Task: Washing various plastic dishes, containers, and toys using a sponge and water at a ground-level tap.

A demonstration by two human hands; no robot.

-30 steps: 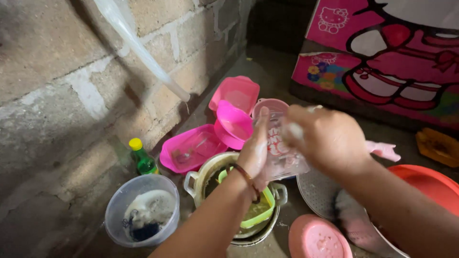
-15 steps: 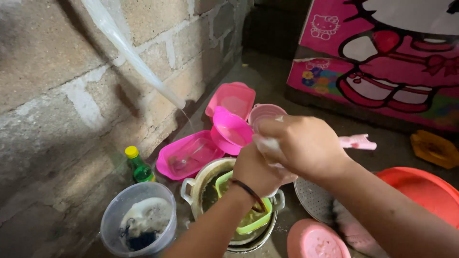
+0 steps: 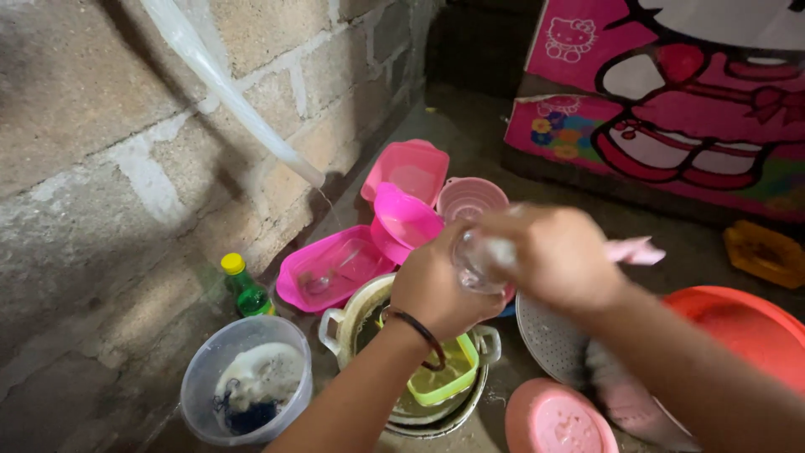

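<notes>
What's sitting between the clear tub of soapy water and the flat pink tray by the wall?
In the head view, a small green bottle with a yellow cap stands between the clear tub and the pink tray, close to the block wall.

pink cartoon-printed box [image 3: 671, 109] top right, green yellow-capped bottle [image 3: 243, 287] by wall

Clear printed plastic cup [image 3: 478, 260] turned from upright to end-on between the hands, left hand [image 3: 440, 289] wrapped round it, right hand [image 3: 558, 256] slid over its mouth
</notes>
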